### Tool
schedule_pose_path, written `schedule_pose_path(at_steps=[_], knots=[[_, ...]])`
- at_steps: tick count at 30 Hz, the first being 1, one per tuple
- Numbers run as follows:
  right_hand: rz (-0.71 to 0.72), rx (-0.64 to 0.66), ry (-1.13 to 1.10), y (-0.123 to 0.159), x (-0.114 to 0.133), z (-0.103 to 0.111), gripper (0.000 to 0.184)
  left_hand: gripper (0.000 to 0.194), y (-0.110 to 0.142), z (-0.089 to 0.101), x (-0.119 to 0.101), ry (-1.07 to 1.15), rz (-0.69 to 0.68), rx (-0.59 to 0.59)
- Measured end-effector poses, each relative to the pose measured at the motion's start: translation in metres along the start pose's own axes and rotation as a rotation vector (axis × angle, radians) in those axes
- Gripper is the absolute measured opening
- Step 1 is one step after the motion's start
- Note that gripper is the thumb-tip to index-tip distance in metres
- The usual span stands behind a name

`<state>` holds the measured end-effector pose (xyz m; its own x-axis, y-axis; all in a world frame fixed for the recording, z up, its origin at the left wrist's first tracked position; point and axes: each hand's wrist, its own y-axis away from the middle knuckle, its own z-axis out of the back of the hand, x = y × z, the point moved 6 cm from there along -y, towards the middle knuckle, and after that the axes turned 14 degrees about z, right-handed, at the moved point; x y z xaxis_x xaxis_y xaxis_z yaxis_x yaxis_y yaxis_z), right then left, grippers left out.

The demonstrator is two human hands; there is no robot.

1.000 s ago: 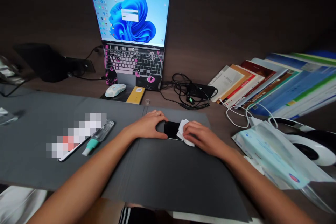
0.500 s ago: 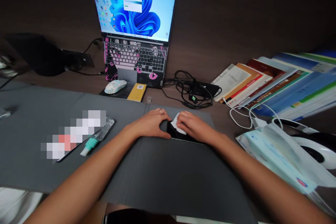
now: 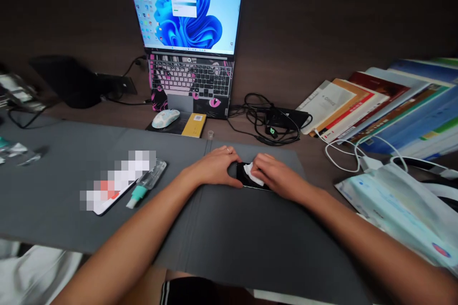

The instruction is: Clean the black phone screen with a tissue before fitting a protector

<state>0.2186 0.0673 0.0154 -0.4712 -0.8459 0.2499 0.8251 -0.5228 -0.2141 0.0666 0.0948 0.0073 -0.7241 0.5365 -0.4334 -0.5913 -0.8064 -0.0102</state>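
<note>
A black phone [image 3: 242,176] lies flat on the grey desk mat [image 3: 250,233], its glossy dark face up. Its left end sits between the thumb and fingers of my left hand [image 3: 219,167], which steadies it there. My right hand [image 3: 277,176] is closed on a crumpled white tissue [image 3: 253,175] and presses it onto the phone's surface, hiding the phone's right part. To the left, a clear spray bottle with a teal neck [image 3: 150,182] lies beside a flat item [image 3: 123,176] blurred out by pixels.
Behind the mat stand a laptop [image 3: 193,81], a mouse [image 3: 165,118], a yellow booklet [image 3: 194,125] and a small clear cup [image 3: 210,135]. A black cable coil [image 3: 266,121], leaning books [image 3: 372,105] and a pale blue wipes pack [image 3: 397,214] occupy the right.
The camera view has turned a little left, so everything sits further right in the picture. The tissue in my right hand has slid slightly toward me across the phone; my left hand keeps its hold.
</note>
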Motion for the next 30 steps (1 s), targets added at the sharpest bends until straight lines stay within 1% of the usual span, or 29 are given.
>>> schedule_pose_path(at_steps=[3,5,7,9,12,13,14,18,20,22,24,27,30], knots=[[-0.040,-0.005,0.098,-0.016,0.004,-0.006,0.020,0.056,0.001,0.002,-0.001,-0.009,0.002,0.000],[-0.041,-0.006,0.113,-0.018,0.009,-0.009,0.020,0.054,0.002,0.002,-0.001,-0.009,0.010,0.005],[-0.012,-0.006,0.084,-0.009,0.013,-0.007,0.020,0.057,0.002,0.001,-0.001,-0.003,0.012,0.008],[-0.009,-0.019,0.063,0.005,0.011,-0.001,0.020,0.059,0.002,0.001,0.000,0.001,0.011,0.006],[-0.162,-0.060,0.138,0.017,-0.003,0.007,0.022,0.058,0.001,-0.001,0.001,-0.001,0.010,0.010],[-0.211,-0.056,0.166,0.016,-0.006,0.006,0.021,0.058,0.001,-0.001,0.001,-0.002,0.008,0.010],[-0.229,-0.056,0.177,0.011,-0.006,0.004,0.021,0.058,0.001,-0.001,0.001,-0.004,0.004,0.011],[-0.244,-0.046,0.196,-0.016,0.004,-0.009,0.020,0.054,0.003,-0.001,-0.002,-0.021,-0.022,0.016],[-0.238,-0.031,0.194,-0.019,0.011,-0.012,0.018,0.051,0.004,-0.001,-0.003,-0.029,-0.029,0.017],[-0.218,-0.009,0.177,-0.012,0.016,-0.010,0.015,0.053,0.004,-0.001,-0.003,-0.025,-0.027,0.015],[-0.204,0.007,0.163,0.001,0.017,-0.005,0.015,0.057,0.005,-0.002,-0.002,-0.017,-0.029,0.014],[-0.228,-0.007,0.181,0.015,0.010,0.001,0.018,0.058,0.005,-0.002,-0.002,-0.013,-0.030,0.006],[-0.254,-0.036,0.221,0.006,0.003,-0.001,0.019,0.057,0.004,-0.003,-0.002,-0.006,-0.027,0.004]])
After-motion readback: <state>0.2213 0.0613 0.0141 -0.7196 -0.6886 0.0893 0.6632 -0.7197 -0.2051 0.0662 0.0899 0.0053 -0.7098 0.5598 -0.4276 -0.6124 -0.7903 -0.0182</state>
